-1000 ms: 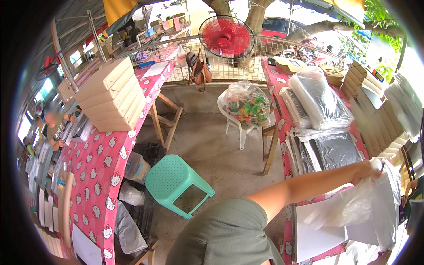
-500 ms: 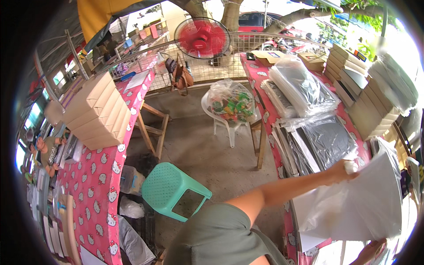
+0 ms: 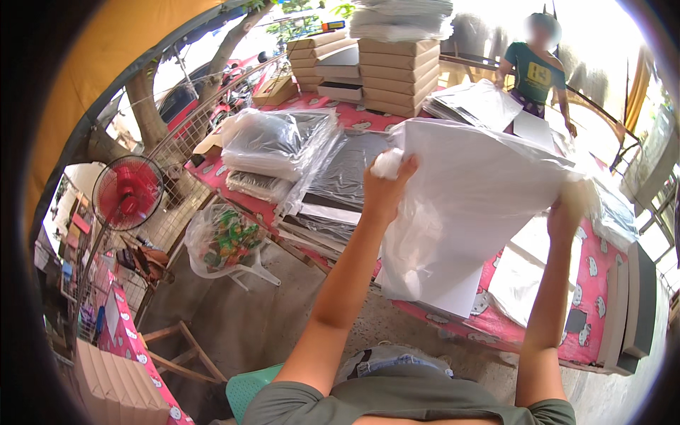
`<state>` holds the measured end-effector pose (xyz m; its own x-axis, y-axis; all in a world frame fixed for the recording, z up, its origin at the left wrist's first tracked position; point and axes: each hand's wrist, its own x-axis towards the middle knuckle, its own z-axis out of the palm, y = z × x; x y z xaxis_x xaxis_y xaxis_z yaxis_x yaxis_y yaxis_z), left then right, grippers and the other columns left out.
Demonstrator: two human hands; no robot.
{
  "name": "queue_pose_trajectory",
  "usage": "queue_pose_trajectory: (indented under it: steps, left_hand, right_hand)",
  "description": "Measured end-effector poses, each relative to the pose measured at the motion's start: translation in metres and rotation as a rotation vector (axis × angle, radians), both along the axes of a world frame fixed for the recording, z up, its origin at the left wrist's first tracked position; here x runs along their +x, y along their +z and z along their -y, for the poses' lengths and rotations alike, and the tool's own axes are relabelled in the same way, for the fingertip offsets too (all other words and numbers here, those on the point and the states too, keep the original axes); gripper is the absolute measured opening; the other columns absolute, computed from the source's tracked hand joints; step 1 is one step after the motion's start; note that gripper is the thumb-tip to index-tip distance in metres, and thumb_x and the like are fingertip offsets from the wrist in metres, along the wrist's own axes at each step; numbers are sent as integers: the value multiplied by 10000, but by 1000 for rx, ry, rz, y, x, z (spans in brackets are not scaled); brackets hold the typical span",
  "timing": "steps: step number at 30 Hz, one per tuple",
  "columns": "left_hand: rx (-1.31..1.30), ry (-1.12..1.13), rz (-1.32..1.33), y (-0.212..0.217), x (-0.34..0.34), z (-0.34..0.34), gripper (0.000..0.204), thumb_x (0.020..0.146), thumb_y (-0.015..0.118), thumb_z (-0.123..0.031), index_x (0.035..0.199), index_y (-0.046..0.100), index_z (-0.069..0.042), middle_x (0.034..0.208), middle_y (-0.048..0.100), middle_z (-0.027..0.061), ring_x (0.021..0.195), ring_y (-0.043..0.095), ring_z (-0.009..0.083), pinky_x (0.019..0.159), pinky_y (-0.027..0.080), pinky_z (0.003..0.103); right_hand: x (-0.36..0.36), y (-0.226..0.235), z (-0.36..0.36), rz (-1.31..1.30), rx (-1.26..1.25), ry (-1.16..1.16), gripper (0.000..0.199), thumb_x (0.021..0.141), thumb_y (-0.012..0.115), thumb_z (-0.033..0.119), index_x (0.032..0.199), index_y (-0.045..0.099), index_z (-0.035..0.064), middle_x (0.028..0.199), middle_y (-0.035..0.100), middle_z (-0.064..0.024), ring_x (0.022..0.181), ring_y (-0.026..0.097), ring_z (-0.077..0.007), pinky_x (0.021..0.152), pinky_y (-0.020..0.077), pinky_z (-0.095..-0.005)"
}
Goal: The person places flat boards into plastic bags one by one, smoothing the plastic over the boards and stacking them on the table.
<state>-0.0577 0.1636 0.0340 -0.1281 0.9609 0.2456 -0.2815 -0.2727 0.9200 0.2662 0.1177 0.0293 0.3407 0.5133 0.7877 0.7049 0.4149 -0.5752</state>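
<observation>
A large clear plastic sleeve [image 3: 432, 212] with white sheet material showing through it hangs in front of me over the table. My left hand [image 3: 388, 188] is closed at its left upper edge, with a crumpled white wad [image 3: 387, 163] in the fingers. At the right upper corner, my right hand [image 3: 569, 209] grips the sleeve; motion smears its fingers. Beneath the sleeve, white sheets [image 3: 524, 283] lie on the pink table [image 3: 482, 304]. To the left of my left hand are stacks of dark, plastic-wrapped flat items [image 3: 350, 170].
A person [image 3: 536, 74] stands across the table beside more plastic-covered sheets [image 3: 474, 103]. Brown boxes [image 3: 397, 78] are stacked at the back. Dark-and-cream boards [image 3: 630, 312] stand at the right end. A green stool [image 3: 248, 388], white chair [image 3: 248, 273] and red fan [image 3: 127, 195] are to the left.
My view has swung right toward the table. Both hands now hold the sleeve raised and spread between them; before, it hung lower at the right, with my right hand near the bottom edge.
</observation>
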Motion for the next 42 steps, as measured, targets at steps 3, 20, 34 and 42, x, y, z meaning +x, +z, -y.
queue_pose_trajectory:
  steps: [3,20,34,42]
  left_hand:
    - [-79,-11,-130,-64,-14,11,285,694,734,-241,834,620,-21,738,582,-10,660,514,70,578,419,233]
    - [-208,-380,-675,-160,-73,111,865,529,826,-246,1208,357,16,1112,493,119,1055,463,219,906,362,300]
    - [-46,-207,-1068,-172,-83,208,693,616,537,52,1253,336,-129,793,596,196,706,579,377,611,473,424]
    - [-189,-236,-911,-150,-90,242,585,647,533,40,1209,422,-82,877,596,199,767,594,341,668,478,371]
  right_hand:
    - [-15,-71,16,-352,-349,209,210,872,492,222,850,542,20,587,397,27,553,346,-55,482,296,-223]
    - [-63,-142,131,-698,-1014,640,777,627,686,-10,1259,239,53,1024,476,-167,925,516,-179,718,460,-296]
    - [-83,-145,215,335,-772,129,467,707,474,-44,1172,470,2,728,580,-209,574,568,-323,518,443,-368]
    - [-89,-133,262,386,-817,260,479,697,497,-52,1156,519,84,549,469,-133,477,502,-290,471,417,-376]
